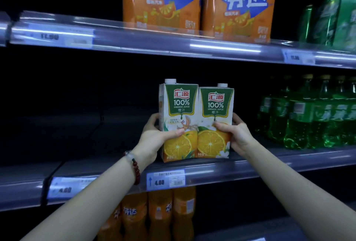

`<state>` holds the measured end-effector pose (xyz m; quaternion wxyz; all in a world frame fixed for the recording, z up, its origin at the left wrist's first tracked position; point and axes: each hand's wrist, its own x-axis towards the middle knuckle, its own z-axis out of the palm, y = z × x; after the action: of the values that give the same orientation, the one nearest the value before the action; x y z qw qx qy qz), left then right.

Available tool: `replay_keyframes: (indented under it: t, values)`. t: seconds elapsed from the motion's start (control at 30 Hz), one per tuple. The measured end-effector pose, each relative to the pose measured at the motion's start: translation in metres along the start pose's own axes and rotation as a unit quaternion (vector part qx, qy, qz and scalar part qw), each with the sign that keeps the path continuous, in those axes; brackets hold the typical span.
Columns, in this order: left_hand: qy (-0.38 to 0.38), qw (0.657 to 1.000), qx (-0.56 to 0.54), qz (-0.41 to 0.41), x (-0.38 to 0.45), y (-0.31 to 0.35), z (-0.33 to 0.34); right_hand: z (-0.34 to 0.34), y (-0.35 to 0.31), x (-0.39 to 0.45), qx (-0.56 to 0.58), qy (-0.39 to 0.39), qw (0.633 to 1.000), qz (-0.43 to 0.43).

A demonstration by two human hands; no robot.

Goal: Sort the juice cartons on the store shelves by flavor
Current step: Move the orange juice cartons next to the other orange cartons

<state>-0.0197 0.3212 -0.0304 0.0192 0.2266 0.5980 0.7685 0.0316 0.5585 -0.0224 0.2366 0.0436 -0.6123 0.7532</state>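
**Two orange juice cartons, one in each hand**

Two cartons stand touching at the middle shelf (250,165) front edge. Left hand (154,140) grips the left carton (178,109); right hand (236,134) grips the right carton (215,113). Above stand two orange multipacks (200,1); at right, green bottles (308,115), too crowded to count.

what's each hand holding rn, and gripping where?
Left hand grips the left orange juice carton low on its outer side, thumb across the front. Right hand grips the right orange juice carton the same way. Both stand upright, side by side, on the middle shelf.
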Motion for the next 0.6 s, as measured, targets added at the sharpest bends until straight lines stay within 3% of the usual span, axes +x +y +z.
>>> replay_keyframes:
  t: [0.27, 0.6]
  values:
    - [-0.068, 0.996, 0.051, -0.015, -0.003, -0.001, 0.001, -0.024, -0.005, -0.002, 0.02, -0.047, 0.998, 0.023]
    - [-0.047, 0.997, 0.055, -0.006, -0.008, -0.01, 0.001, -0.026, 0.002, -0.002, 0.004, -0.035, 0.999, 0.038]
